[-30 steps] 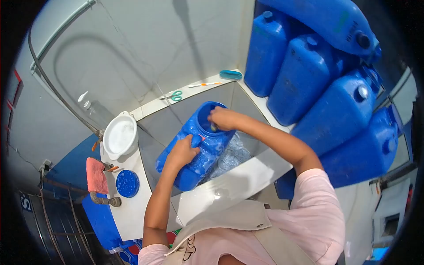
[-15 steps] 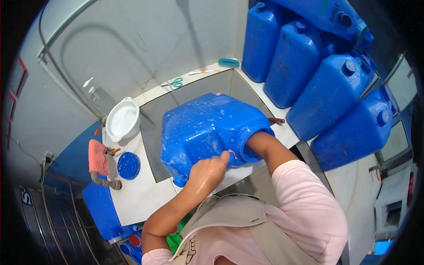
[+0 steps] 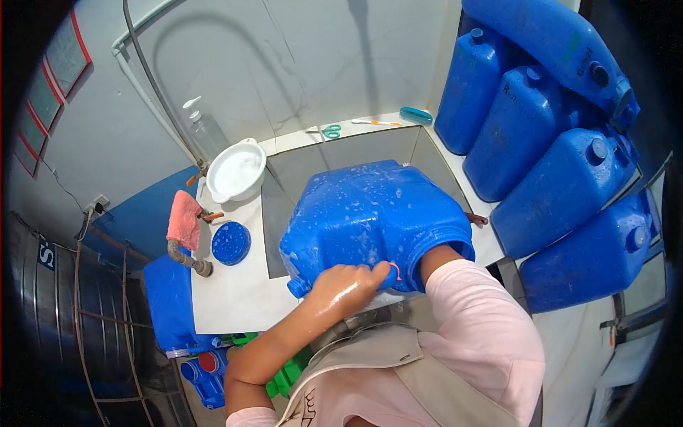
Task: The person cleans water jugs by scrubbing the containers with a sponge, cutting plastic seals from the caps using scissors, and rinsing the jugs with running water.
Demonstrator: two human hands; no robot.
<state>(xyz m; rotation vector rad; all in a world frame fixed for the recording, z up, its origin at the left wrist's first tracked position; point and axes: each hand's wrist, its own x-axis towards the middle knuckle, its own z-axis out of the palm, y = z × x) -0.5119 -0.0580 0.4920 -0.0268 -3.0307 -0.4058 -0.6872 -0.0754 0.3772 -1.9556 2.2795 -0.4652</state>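
A wet blue container point(image 3: 363, 210) with soap suds on it lies on its side over the tiled sink point(image 3: 284, 167), its wide mouth turned toward my body at the right. My left hand point(image 3: 350, 288) is wrapped round the container's handle beside the mouth, where a small pink loop shows. My right arm reaches through the mouth up to the sleeve, so my right hand is hidden inside the container. A round blue lid point(image 3: 231, 243) with suds rests on the white counter at the left.
Several blue containers point(image 3: 523, 135) stand at the right. A white basin point(image 3: 237, 171), pump bottle point(image 3: 199, 126), pink cloth point(image 3: 184, 219) on a pipe, green scissors point(image 3: 331, 131), toothbrush point(image 3: 377, 122) and teal brush point(image 3: 415, 115) lie around the sink. A dark red handle point(image 3: 477, 218) sticks out at its right.
The container has been lifted and turned so its mouth faces my body. My right hand has gone from the mouth to deep inside it. The head view has shifted.
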